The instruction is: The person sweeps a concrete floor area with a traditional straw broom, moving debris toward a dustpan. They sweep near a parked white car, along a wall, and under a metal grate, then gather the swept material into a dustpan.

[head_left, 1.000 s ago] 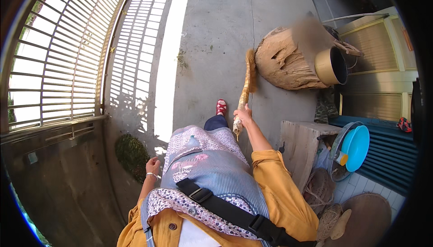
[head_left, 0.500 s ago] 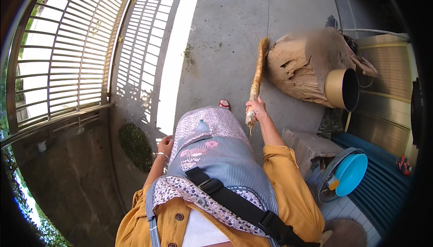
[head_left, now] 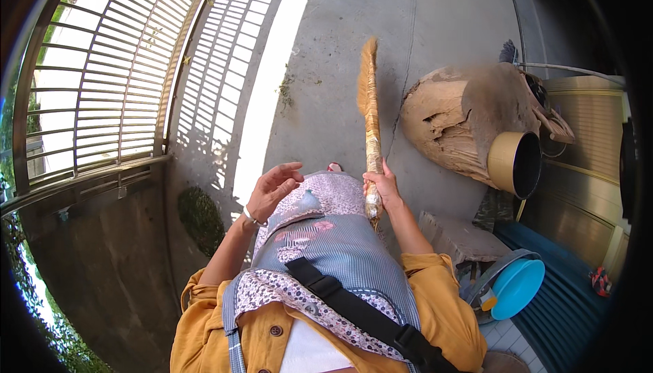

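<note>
While my right hand (head_left: pixel 386 186) is closed around the wrapped near part of the broom (head_left: pixel 372 124), my left hand (head_left: pixel 272 190) hovers open and empty to its left, fingers loosely bent. I take the step in hand to be holding the broom ready; the next move seems to call for a firm right wrist and room for the bristles. The broom points away from me, near tip over my apron (head_left: pixel 333 233), bristly far end well beyond both hands. Farther right, apart from it, sits a wooden stump (head_left: pixel 435 120).

Concrete yard (head_left: pixel 347 22), barred metal gate (head_left: pixel 78 90)
</note>
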The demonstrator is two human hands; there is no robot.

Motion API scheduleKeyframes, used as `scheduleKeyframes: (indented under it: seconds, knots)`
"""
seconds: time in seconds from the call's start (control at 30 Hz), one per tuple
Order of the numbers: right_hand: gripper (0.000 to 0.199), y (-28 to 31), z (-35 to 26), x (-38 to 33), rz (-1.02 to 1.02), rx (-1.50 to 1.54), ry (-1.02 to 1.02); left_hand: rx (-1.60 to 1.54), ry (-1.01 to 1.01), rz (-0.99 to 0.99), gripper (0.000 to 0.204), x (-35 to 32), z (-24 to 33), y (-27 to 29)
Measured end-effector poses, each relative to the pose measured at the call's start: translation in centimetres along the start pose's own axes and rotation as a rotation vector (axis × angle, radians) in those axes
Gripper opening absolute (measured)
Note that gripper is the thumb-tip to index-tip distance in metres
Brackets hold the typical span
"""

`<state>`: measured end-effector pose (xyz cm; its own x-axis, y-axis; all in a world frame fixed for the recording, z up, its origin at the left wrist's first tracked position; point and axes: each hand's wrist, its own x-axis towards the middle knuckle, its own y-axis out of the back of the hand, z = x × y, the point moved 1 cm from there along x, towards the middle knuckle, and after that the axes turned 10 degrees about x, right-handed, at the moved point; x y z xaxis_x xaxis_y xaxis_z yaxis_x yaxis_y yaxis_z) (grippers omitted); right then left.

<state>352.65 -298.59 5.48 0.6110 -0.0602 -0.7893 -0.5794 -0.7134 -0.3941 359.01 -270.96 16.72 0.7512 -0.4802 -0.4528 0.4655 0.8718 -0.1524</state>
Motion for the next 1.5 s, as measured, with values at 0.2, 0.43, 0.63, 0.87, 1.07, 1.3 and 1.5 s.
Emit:
scheduleKeyframes:
  seconds: [0.2, 0.43, 0.63, 0.87, 1.07, 1.3, 1.5]
  knots:
    - [0.082, 1.5, 0.5, 4.8, 0.178, 0.101, -0.090, -0.487, -0.343, -0.889, 0.026, -0.7, 21.4, -11.0]
    - [0.048, 4.1, -6.0, 3.0, -0.108, 0.205, -0.090, -1.161, -0.151, -1.378, 0.026, -3.4, 26.7, -18.9]
    - [0.053, 3.3, -4.4, 6.7, 0.040, 0.084, 0.114, -1.394, -0.032, -1.426, 0.025, -4.3, 27.6, -20.6]
    - [0.091, -1.8, -2.8, 10.9, 0.158, -0.052, -0.003, -1.609, 0.247, -1.914, 0.026, 1.7, 26.5, -20.8]
    - [0.046, -3.4, -10.1, 10.4, -0.082, 0.232, -0.130, -1.359, 0.392, -1.404, 0.021, 5.6, 32.6, -16.3]
    - [0.054, -6.9, -12.8, 13.9, 0.181, 0.233, 0.205, -1.504, 0.317, -1.738, 0.020, 12.5, 31.7, -13.7]
    - [0.060, -7.1, -14.9, 19.5, 0.259, 0.237, 0.125, -1.495, 0.211, -1.561, 0.019, 15.7, 34.2, -11.5]
